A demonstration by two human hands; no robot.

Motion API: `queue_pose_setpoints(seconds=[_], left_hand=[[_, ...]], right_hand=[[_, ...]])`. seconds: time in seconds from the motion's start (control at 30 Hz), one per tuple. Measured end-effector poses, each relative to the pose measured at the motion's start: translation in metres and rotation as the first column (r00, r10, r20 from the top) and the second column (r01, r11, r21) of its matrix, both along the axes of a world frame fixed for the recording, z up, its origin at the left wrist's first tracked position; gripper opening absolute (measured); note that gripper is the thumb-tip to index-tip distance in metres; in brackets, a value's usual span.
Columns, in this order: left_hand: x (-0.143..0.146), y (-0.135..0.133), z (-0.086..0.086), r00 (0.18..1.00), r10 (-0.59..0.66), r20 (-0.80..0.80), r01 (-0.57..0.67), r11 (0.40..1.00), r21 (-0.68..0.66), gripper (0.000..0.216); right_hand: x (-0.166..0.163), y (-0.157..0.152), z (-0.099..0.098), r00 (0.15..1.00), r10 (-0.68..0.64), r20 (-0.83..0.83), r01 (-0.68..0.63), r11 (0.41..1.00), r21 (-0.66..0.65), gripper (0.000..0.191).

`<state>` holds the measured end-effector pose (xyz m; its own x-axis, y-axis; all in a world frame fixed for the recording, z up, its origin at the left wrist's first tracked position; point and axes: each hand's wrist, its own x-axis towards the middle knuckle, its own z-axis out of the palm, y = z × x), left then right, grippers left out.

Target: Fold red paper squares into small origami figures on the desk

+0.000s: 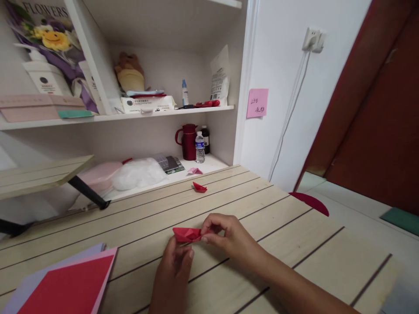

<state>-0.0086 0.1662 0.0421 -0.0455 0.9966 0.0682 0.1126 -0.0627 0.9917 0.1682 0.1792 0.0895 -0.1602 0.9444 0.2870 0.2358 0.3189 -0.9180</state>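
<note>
My left hand (173, 272) and my right hand (225, 235) both pinch a small folded piece of red paper (186, 234) just above the wooden table (294, 226). The left fingers grip its underside; the right thumb and fingers squeeze its right end. A finished red folded paper shape (199, 187) lies farther back on the table, and a pink one (194, 171) sits behind it on the white shelf base.
A stack of red, pink and lilac paper sheets (65, 283) lies at the near left. A small wooden stand (39, 174) is at the left. Shelves behind hold a red jug (188, 141), a water bottle (199, 147), boxes and bags. A red door (376, 109) is at the right.
</note>
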Motion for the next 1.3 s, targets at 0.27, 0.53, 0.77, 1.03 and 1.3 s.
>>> queue_pose_setpoints(seconds=[0.27, 0.53, 0.77, 1.03, 1.3], left_hand=[[0.006, 0.002, 0.005, 0.959, -0.016, 0.284, 0.034, 0.998, -0.058, 0.042], [0.001, 0.001, 0.012, 0.961, -0.099, 0.259, 0.117, 0.991, -0.057, 0.032], [-0.004, 0.001, 0.009, 0.963, -0.177, 0.202, 0.18, 0.984, 0.005, 0.03], [0.0, 0.0, 0.011, 0.995, -0.057, 0.08, 0.063, 0.995, -0.082, 0.038], [-0.003, -0.009, 0.025, 0.985, 0.118, -0.125, -0.119, 0.993, 0.004, 0.042]], right_hand=[[0.002, -0.003, 0.001, 0.989, 0.038, 0.145, -0.06, 0.987, 0.149, 0.018], [0.003, -0.003, -0.001, 0.983, 0.034, 0.179, -0.065, 0.983, 0.17, 0.018], [0.002, -0.004, -0.002, 0.984, 0.092, 0.15, -0.121, 0.973, 0.195, 0.011], [0.003, 0.0, -0.004, 0.978, 0.04, 0.207, -0.072, 0.986, 0.149, 0.016], [0.017, 0.014, -0.011, 0.979, -0.079, 0.187, 0.08, 0.997, -0.001, 0.006]])
